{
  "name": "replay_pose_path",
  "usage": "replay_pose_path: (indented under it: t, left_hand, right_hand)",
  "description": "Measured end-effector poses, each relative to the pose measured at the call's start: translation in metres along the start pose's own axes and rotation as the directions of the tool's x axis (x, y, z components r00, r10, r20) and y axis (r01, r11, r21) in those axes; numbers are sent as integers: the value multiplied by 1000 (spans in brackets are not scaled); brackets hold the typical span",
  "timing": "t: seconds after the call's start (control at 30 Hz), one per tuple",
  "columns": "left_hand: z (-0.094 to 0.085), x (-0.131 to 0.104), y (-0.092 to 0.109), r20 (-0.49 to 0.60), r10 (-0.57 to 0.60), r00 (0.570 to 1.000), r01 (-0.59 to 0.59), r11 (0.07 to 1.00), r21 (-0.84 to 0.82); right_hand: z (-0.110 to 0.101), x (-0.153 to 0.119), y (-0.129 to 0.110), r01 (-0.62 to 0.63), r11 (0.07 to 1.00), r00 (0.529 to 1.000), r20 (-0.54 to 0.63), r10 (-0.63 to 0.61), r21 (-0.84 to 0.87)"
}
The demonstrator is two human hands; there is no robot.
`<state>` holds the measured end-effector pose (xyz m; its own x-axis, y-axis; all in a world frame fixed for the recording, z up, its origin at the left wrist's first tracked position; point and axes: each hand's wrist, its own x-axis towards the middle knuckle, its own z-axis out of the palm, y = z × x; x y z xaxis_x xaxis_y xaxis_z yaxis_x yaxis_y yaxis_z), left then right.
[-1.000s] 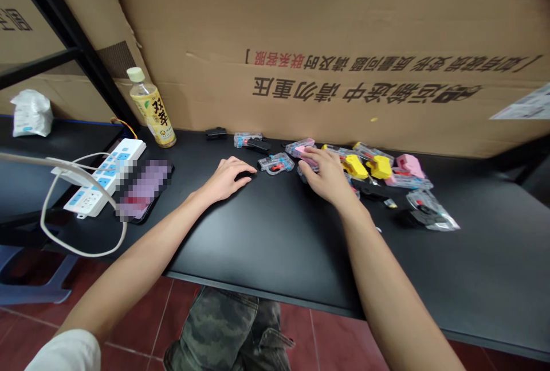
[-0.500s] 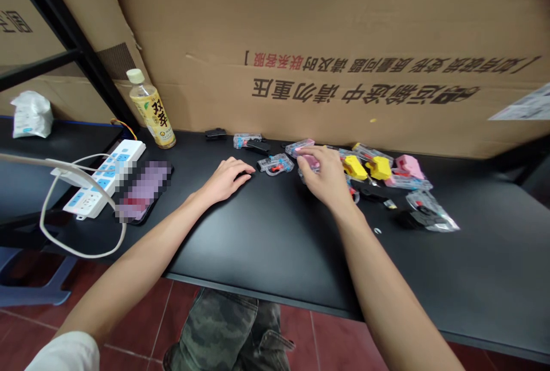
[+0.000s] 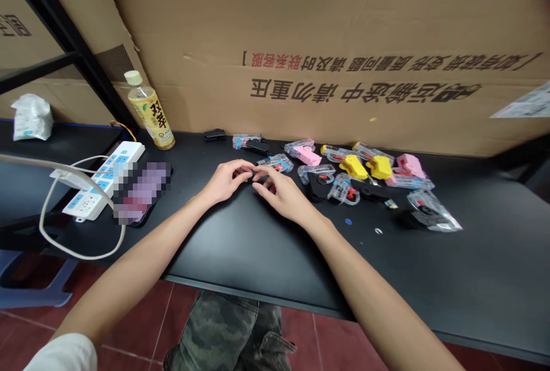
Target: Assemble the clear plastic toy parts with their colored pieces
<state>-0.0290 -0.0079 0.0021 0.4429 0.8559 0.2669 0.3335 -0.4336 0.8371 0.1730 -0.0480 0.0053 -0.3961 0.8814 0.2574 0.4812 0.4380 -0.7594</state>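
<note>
My left hand (image 3: 230, 180) rests low over the black table with its fingers curved and the thumb apart, nothing visible in it. Facing it, my right hand (image 3: 277, 192) has its fingers bent and spread from the thumb, also with nothing visible in it. The fingertips of both hands almost meet; whether they touch I cannot tell. Just behind them lies a clear plastic toy pistol (image 3: 279, 163) with blue and red parts, partly covered by my right fingers. To the right are a pink toy pistol (image 3: 307, 154), a clear one (image 3: 344, 188) and a yellow one (image 3: 353, 166).
A drink bottle (image 3: 151, 113) stands at the back left, near a phone (image 3: 148, 187) and a white power strip (image 3: 105, 179) with a looped cable. Cardboard (image 3: 344, 27) walls the back. A clear and black toy piece (image 3: 432, 211) and a small blue disc (image 3: 348, 222) lie right.
My right hand has moved left, away from the pink toy pistol, to my left hand. Toy pistols and the blue disc that it covered now show. My left hand has barely moved.
</note>
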Motion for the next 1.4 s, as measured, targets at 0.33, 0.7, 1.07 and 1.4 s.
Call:
replay_pose_path:
  t: [0.33,0.7,1.07,1.4]
  left_hand:
    - [7,-3,5,52,-71,996,82,967,-243]
    - [-20,53,-23,-161,60,985,12,912,411]
    - [-17,101,-28,87,-97,991,30,819,572]
    - [-31,57,-35,-43,-122,992,124,813,569]
  right_hand:
    - [1,3,7,-55,998,997,-51,55,17]
    - [-1,3,0,-85,996,996,34,85,-9]
    - [-2,2,2,-91,996,994,55,90,22]
    - [-3,3,-2,-80,997,995,68,79,18]
